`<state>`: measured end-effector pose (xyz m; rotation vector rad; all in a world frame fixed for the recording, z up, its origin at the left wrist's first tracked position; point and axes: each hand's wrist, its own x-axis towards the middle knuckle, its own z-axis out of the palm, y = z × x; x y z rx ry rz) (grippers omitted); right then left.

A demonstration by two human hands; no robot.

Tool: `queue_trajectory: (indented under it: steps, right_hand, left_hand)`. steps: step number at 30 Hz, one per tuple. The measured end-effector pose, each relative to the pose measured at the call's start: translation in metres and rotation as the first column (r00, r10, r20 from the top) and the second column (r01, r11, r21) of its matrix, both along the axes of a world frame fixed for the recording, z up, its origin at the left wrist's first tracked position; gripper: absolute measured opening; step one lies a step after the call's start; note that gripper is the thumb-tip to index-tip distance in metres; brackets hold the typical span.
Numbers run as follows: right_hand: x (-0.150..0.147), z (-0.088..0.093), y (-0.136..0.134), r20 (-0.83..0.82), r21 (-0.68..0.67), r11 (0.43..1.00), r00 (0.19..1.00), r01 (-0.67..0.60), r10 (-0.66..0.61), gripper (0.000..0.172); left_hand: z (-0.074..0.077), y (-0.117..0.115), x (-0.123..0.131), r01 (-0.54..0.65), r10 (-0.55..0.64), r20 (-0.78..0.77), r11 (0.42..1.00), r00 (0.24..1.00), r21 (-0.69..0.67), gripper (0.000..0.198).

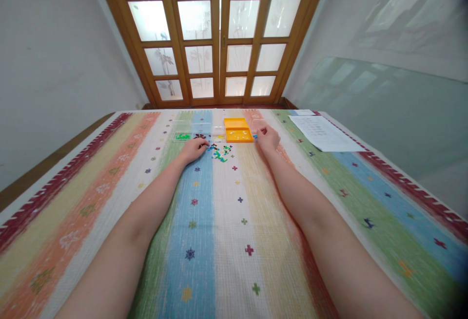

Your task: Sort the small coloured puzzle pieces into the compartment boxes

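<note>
The person's left hand [193,150] reaches to the edge of a loose pile of small coloured pieces [220,155] on a striped cloth [228,221]. The right hand [268,139], fingers curled, is just beside an open orange box [237,123]. Farther right lies a printed sheet [321,133]; wooden doors [221,65] stand beyond.

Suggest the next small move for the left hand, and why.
Probably pick one piece from the loose pile of small mixed-colour pieces: the left hand is at its edge, while small green pieces sit apart in a clear plastic box.
</note>
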<state>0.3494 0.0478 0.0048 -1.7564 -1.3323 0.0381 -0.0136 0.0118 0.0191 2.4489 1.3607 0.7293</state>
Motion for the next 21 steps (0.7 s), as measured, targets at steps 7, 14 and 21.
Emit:
queue_trajectory:
  steps: [7, 14, 21]
  right_hand:
    - [-0.014, 0.006, -0.006, 0.12, 0.063, 0.997, 0.992, -0.051, 0.044, 0.015]
    - [-0.04, 0.008, -0.016, 0.201, 0.067, 0.966, 0.952, -0.251, 0.233, 0.01]
    - [-0.066, 0.013, -0.031, 0.337, -0.04, 0.822, 0.766, -0.569, 0.547, 0.013]
  left_hand:
    - [0.009, -0.011, 0.013, 0.061, -0.062, -0.097, 0.998, 0.993, -0.013, 0.033]
    - [0.013, -0.015, 0.02, 0.135, -0.141, -0.144, 0.99, 0.979, -0.051, 0.026]
    - [0.012, -0.015, 0.022, 0.111, -0.119, -0.179, 0.992, 0.977, -0.054, 0.031]
